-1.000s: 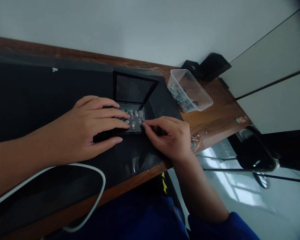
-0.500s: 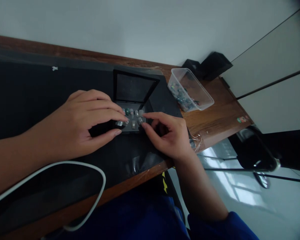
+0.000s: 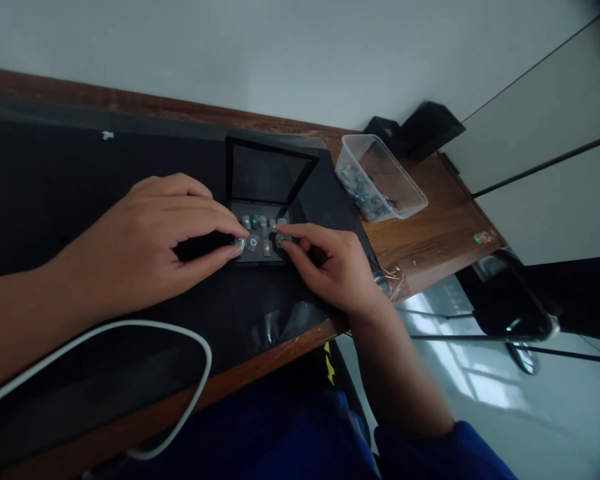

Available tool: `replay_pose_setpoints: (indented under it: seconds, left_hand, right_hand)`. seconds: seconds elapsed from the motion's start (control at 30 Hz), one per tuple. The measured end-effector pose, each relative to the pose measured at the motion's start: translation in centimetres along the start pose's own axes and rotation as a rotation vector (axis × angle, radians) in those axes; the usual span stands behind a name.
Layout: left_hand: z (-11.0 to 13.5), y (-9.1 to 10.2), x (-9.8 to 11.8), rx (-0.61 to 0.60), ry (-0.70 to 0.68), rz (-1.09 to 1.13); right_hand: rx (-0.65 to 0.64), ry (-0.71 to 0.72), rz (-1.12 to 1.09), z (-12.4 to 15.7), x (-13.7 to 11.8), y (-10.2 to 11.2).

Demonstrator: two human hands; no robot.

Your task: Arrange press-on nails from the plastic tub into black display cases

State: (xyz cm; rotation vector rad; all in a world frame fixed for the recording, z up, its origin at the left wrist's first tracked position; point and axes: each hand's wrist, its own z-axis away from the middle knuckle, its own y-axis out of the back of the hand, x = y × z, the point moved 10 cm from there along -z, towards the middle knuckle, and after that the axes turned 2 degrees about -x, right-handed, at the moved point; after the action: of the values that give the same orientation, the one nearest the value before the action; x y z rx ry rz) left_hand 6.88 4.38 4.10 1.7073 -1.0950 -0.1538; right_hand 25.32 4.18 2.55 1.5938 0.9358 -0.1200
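A small black hinged case (image 3: 265, 175) stands open on a black mat (image 3: 55, 193), its lid raised toward the wall. Its grey tray holds several small press-on nail pieces (image 3: 260, 230) in two rows. My left hand (image 3: 160, 240) grips the case's left side, thumb and fingers curled around its edge, fingertips at the tray's left pieces. My right hand (image 3: 330, 267) lies at the tray's right edge, forefinger and thumb pinched on a small pale piece.
A clear plastic tub (image 3: 380, 180) with small coloured bits sits on the wooden table (image 3: 430, 233) to the right. A white cable (image 3: 180, 373) loops across the mat near me. Crumpled clear wrap lies at the table's near edge. Black objects stand by the wall.
My left hand has curled tighter around the case's left side. My right hand slid up toward the tray's right-hand pieces. The case shifted slightly.
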Motion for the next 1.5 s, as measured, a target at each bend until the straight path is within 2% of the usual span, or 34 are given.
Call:
replay_pose_setpoints:
  seconds: [0.4, 0.8, 0.93, 1.1, 1.33, 1.5]
  left_hand:
    - [0.0, -0.2, 0.1, 0.000, -0.046, 0.055]
    - [-0.1, -0.4, -0.2, -0.002, -0.017, 0.033]
    - [-0.2, 0.5, 0.7, 0.050, -0.039, 0.069]
    - [0.0, 2.1, 0.8, 0.168, 0.002, 0.039]
    - [0.2, 1.9, 0.3, 0.146, 0.078, 0.044]
    - [0.1, 1.8, 0.8, 0.121, 0.040, 0.045]
  right_hand:
    - [0.013, -0.011, 0.025, 0.4, -0.2, 0.4]
    - [0.019, -0.073, 0.028, 0.3, 0.7, 0.7]
    - [0.003, -0.078, 0.011, 0.3, 0.8, 0.5]
    - [-0.001, -0.081, -0.018, 0.4, 0.8, 0.5]
    - [0.090, -0.148, -0.172, 0.9, 1.9, 0.9]
    - [0.179, -0.213, -0.235, 1.3, 3.0, 1.4]
